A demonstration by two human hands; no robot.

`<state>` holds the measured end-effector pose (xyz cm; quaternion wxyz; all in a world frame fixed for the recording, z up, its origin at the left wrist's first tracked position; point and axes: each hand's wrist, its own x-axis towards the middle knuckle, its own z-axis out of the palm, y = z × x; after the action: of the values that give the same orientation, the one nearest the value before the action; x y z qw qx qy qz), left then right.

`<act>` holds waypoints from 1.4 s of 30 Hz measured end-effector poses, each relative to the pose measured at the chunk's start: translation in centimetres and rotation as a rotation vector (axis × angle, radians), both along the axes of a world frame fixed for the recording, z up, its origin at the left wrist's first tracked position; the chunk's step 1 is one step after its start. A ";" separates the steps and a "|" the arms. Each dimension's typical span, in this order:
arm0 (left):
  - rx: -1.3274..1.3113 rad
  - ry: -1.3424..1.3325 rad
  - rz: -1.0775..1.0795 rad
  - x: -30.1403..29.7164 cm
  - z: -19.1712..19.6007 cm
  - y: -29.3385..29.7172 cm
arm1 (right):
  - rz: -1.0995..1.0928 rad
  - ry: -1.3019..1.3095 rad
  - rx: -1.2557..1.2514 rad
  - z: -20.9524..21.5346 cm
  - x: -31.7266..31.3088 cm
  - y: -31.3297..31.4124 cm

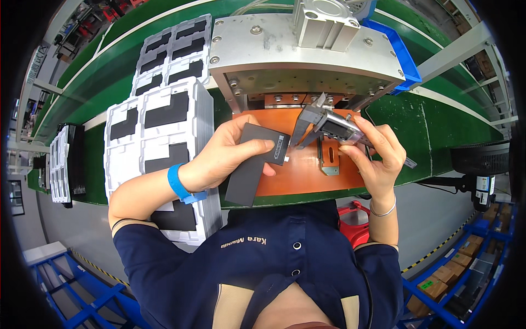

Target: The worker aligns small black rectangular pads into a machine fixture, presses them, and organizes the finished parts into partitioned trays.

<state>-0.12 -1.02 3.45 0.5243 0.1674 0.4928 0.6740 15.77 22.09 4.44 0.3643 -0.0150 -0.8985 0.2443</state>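
My left hand [223, 149] grips a flat black L-shaped piece [244, 181], its thumb on top near a small printed label. A small white tab sticks out at the piece's right edge. Between the fingers and thumb of my right hand [382, 154] is a digital caliper [335, 128], tilted with its jaws toward the piece. The jaw tips are close to the piece's right edge; whether they touch it I cannot tell. Below both hands lies an orange plate [298, 183], carrying a slotted metal bracket [329, 156] near the caliper.
A metal press [263, 55] stands over the far side of the orange plate. At left, stacked white trays [203, 126] hold black L-shaped pieces. A blue bin [406, 82] is behind the press. To the right sits a black fan [479, 160]; a red stool [355, 219] is below the bench.
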 end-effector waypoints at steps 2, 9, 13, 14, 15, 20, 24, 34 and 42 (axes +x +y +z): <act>-0.001 -0.006 -0.002 -0.1 -0.1 -0.1 | 0.037 -0.022 -0.023 0.1 0.3 0.0; 0.001 -0.026 -0.014 -0.3 -0.3 -0.2 | 0.076 -0.041 -0.039 -0.5 0.3 -0.5; 0.003 -0.022 0.001 0.0 -0.3 0.0 | 0.070 -0.046 -0.039 -0.6 0.1 -0.6; 0.012 -0.024 0.007 0.0 -0.3 0.0 | 0.074 -0.038 -0.042 -0.7 0.1 -0.6; 0.022 -0.026 0.014 0.0 -0.3 0.0 | 0.073 -0.039 -0.041 -0.7 0.1 -0.5; -0.002 -0.016 -0.005 -0.3 -0.4 0.1 | 0.075 -0.020 -0.006 -0.7 0.0 -0.2; -0.020 -0.018 -0.012 -0.7 -0.7 0.2 | 0.073 -0.007 0.003 -0.8 -0.3 0.0; 0.181 0.415 0.011 -1.9 4.2 -1.1 | -0.060 0.170 -0.411 -1.3 8.7 8.7; -0.709 2.071 0.510 -5.2 2.7 -16.8 | -0.564 -0.286 -0.314 -6.9 14.7 23.8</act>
<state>-5.29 -17.79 6.13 -0.2729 0.3824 0.8747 0.1195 30.43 45.92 -2.46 0.2812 -0.3525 -0.8524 0.2646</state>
